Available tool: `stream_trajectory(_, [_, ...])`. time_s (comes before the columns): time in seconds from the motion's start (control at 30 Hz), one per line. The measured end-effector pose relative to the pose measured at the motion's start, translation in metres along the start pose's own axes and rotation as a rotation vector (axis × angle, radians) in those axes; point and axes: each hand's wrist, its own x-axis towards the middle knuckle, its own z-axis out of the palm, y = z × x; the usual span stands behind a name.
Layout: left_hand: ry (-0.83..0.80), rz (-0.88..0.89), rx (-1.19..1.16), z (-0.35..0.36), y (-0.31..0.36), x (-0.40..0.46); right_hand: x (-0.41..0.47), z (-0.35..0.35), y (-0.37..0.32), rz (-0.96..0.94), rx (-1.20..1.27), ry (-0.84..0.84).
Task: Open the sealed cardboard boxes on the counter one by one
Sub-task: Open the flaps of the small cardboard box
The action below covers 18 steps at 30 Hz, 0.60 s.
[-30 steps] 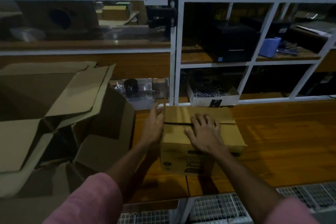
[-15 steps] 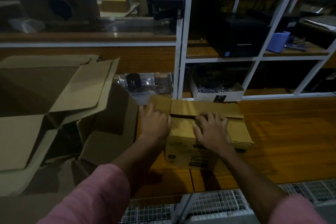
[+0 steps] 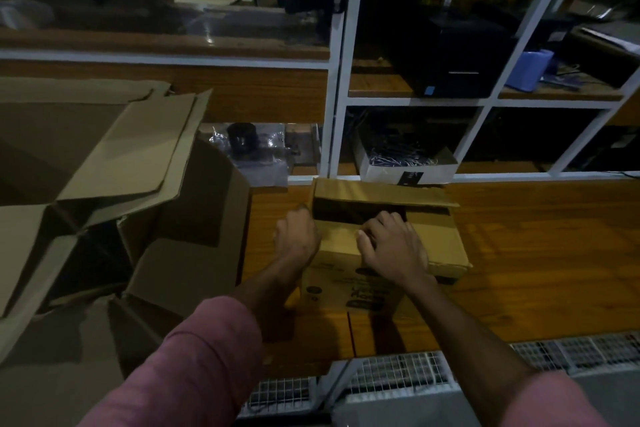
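Since half a second ago the seam on the small brown cardboard box point(image 3: 388, 250) has parted into a dark gap, with the far flap point(image 3: 377, 192) lifted back and the near flap point(image 3: 440, 243) drawn toward the person. It sits on the orange-brown wooden counter point(image 3: 536, 253), close to its front edge, just right of a heap of large opened cardboard cartons point(image 3: 114, 191).

Left hand point(image 3: 296, 239) is curled with its grip at the box's left top corner; whether it pinches cardboard or merely braces I cannot tell. Right hand point(image 3: 393, 248) has its fingers hooked over the near flap's edge, grasping it.

Risks, as I judge them: pulling the flap toward the body could drag the light box off the counter's front edge if the left hand slips, or tear the flap.

Count: one box being opened, two hands, at least two opened cartons at left, though that heap is too jumbled to number surely.
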Motion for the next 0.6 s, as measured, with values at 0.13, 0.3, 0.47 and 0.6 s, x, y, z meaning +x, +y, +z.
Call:
stream_trajectory(0.13, [0.036,-0.006,0.033,-0.001,0.002,-0.009,0.001,-0.002,0.003,-0.014,0.010,-0.021])
stream_trajectory(0.3, [0.140,0.082,0.160,-0.003,0.010,-0.007,0.006,-0.005,0.004,0.002,0.128,-0.041])
stream_trajectory(0.47, [0.114,0.348,0.344,0.001,0.012,0.023,0.031,-0.017,0.010,0.070,0.220,0.038])
stream_trajectory(0.6, [0.051,0.345,0.322,0.005,0.023,0.052,0.063,-0.020,0.026,0.094,0.126,-0.044])
